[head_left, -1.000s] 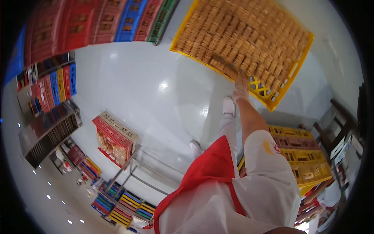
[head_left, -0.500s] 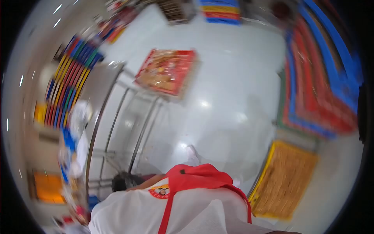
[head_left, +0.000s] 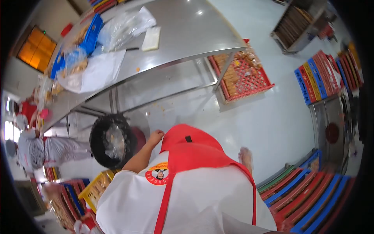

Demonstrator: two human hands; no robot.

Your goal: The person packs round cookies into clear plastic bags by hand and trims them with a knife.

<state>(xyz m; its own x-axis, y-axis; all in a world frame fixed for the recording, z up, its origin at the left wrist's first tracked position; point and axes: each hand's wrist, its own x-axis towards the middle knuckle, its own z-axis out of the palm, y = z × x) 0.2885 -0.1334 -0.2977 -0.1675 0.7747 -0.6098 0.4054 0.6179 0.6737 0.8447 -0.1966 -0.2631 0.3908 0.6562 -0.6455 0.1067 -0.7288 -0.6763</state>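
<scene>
My left hand [head_left: 157, 137] hangs beside the red apron [head_left: 191, 150], its fingers loosely curled and nothing visible in them. My right hand [head_left: 245, 155] is low on the other side of the apron, smeared by motion, so its fingers cannot be made out. Neither hand touches anything apart from, possibly, the apron. Nearest to my left hand is a black-lined bin [head_left: 102, 142] with clear plastic inside. Beyond the table's corner, a red crate [head_left: 269, 82] on the floor holds bagged bread rolls.
A steel table [head_left: 183, 29] carries plastic bags, a white cloth [head_left: 104, 72] and a blue crate [head_left: 92, 34]. Crate stacks [head_left: 317, 80] stand at right, with more trays [head_left: 307, 195] below. A yellow crate [head_left: 93, 191] lies at lower left. A co-worker [head_left: 33, 148] stands beyond the bin.
My view has swung left, bringing the steel table, the bin and co-workers into fuller view. The red crate has shifted right in the picture. Both hands now show.
</scene>
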